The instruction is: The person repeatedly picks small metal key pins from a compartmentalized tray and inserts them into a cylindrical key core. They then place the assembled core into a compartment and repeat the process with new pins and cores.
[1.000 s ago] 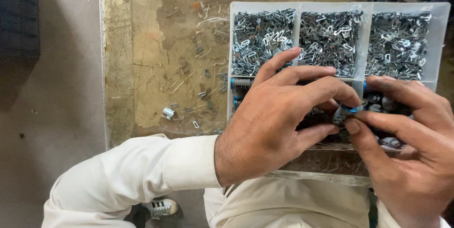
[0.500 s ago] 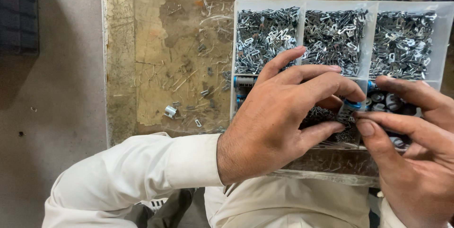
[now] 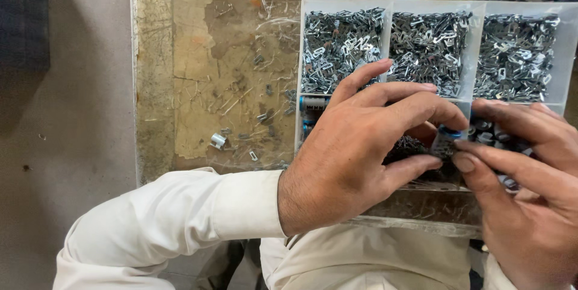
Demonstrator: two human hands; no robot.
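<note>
A worn, stained workbench (image 3: pixel 198 85) fills the left of the view, littered with wire scraps, and one small metal piece (image 3: pixel 218 141) lies loose near its front edge. Further right stands a clear plastic box (image 3: pixel 301 73) with divided compartments; the three along the back are heaped with small bright metal clips (image 3: pixel 340 40).

The left hand (image 3: pixel 355 157), in a white sleeve (image 3: pixel 180 218), arches over the front compartments, its fingers curled and closed on a small dark cylinder with a blue cap (image 3: pixel 444 141). The right hand (image 3: pixel 530 200) meets it from the other side, forefinger and thumb pinching the same part. So the cylinder sits between both sets of fingertips, just above the front row of the box.

The part looks light, rigid and smooth-sided, likely to slip or roll if squeezed loosely. A fingertip pinch across its body, below the blue cap, seems the surest hold. Its lower end is hidden by the fingers, so whether anything is fitted there is hard to say. The clips look springy and prone to tangling.
</note>
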